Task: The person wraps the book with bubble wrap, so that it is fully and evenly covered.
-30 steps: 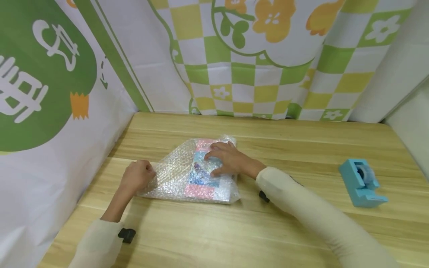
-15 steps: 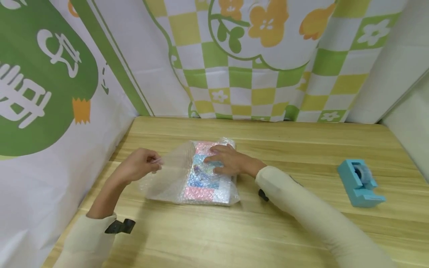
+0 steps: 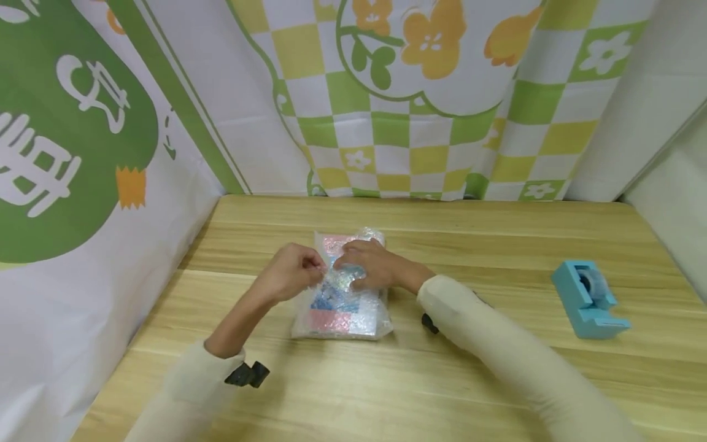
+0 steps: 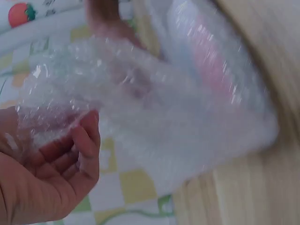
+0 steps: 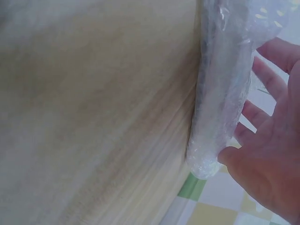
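A flat rectangular item with a pink, blue and white face lies on the table inside bubble wrap. Whether it is a book or a box, I cannot tell. My left hand pinches the wrap's loose end between thumb and fingers and holds it raised over the item's left part. In the left wrist view that flap stretches from the fingers to the package. My right hand presses on the wrapped item's upper right part, fingers spread. Seen from the right wrist, the fingertips touch the wrap along the package's face.
A light blue tape dispenser with a roll of clear tape stands on the right of the wooden table. Behind the table hangs a green and yellow checkered cloth. A white and green printed sheet borders the left side.
My left hand has lifted the wrap's loose end from the table on the left and carried it rightward over the item. The right hand stays on the package.
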Demonstrator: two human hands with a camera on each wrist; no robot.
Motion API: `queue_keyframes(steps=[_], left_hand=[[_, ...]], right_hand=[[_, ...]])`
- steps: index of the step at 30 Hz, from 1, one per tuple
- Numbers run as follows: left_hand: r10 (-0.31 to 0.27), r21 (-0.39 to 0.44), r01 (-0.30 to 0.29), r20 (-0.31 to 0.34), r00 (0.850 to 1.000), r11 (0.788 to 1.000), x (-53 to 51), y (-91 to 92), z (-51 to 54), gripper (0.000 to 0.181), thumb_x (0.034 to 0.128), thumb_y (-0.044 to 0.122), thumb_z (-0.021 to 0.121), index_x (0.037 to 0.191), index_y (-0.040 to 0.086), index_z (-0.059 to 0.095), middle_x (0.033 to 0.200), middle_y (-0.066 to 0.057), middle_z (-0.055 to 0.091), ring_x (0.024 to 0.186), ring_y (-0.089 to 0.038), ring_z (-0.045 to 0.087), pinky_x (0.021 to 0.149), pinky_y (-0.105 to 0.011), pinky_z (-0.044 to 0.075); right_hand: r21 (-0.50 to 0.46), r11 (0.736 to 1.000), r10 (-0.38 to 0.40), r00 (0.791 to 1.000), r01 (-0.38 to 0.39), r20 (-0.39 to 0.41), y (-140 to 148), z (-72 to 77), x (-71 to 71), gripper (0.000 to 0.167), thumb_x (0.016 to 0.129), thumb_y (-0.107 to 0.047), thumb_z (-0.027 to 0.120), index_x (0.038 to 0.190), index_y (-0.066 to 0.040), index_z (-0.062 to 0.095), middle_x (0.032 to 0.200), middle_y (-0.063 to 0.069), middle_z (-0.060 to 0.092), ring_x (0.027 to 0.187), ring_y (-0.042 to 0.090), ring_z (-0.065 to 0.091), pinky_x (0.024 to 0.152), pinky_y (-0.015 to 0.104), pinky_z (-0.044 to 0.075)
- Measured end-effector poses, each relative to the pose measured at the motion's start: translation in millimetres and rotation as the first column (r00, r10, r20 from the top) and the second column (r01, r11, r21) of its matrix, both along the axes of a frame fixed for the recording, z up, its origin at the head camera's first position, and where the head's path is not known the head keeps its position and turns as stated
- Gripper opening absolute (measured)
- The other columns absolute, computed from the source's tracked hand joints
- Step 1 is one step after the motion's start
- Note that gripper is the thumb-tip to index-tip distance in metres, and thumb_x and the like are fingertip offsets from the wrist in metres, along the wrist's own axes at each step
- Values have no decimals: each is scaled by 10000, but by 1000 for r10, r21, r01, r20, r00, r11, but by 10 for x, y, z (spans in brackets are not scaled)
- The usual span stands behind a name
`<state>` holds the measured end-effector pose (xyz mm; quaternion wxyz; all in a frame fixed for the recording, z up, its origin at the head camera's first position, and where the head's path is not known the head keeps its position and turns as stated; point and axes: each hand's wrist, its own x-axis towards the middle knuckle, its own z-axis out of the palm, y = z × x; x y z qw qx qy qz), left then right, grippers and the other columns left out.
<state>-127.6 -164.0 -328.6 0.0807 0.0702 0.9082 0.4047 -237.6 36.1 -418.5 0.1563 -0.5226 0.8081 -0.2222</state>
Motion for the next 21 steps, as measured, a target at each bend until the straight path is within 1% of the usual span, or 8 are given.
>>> queue_keyframes(steps=[2,5,10,14,17,19,20,21], left_hand=[[10,-67,-15,-67,998,998,-1,137,-88,104,826,-52,618,801,-17,713,680,-25,637,613,-143,565,564,-297,487],[63,-147,-83,-132,989,986,4,302,-220,107,813,-13,654,766,39,736,695,-3,652,629,-132,545,622,-334,493],[160,-155,-184,-159,974,971,38,469,-427,77,821,19,690,794,44,758,703,-33,642,552,-106,422,535,-298,400],[179,-133,-200,-155,972,971,56,536,-534,75,854,18,674,821,31,740,680,-19,597,477,-76,346,451,-247,315],[179,-135,-196,-126,976,971,58,566,-579,78,887,53,663,858,26,731,676,-4,581,478,-77,358,457,-251,330],[169,-117,-178,-85,982,977,57,572,-595,119,920,109,663,894,17,734,654,-6,577,476,-88,373,462,-266,349],[158,-102,-164,-63,985,981,56,563,-604,153,937,145,660,910,16,737,673,-8,594,487,-102,395,482,-281,382],[146,-87,-149,-40,988,985,57,552,-605,201,957,200,656,934,20,743,705,-2,622,540,-110,468,533,-299,437]], right_hand=[[-24,1000,-11,1000,11,7,-10,-10,1,597,892,-235,759,1419,-81,522,1528,175,396,1437,337,290,1138,642,122],[-56,998,-35,999,36,19,-29,-22,3,693,863,-214,789,1447,-48,456,1503,133,438,1420,314,329,1143,612,161],[-80,994,-65,996,70,56,-50,-31,5,787,830,-159,803,1490,-53,387,1511,141,439,1427,308,333,1163,555,164],[-89,993,-73,996,78,60,-41,-40,-10,821,826,-192,827,1496,-44,378,1511,159,439,1426,311,340,1170,534,165],[-73,994,-78,994,84,76,-31,-31,-32,827,829,-219,836,1496,-43,380,1518,151,433,1428,302,339,1177,520,154],[-59,995,-75,992,81,97,-22,-17,-50,825,835,-242,835,1498,-50,383,1527,145,423,1435,300,328,1178,528,142],[-52,996,-69,991,75,113,-16,-4,-59,822,842,-243,830,1502,-51,379,1535,146,411,1439,306,320,1176,545,127],[-42,997,-62,990,68,128,-12,8,-70,812,856,-245,817,1508,-53,373,1546,142,396,1445,306,308,1175,553,117]])
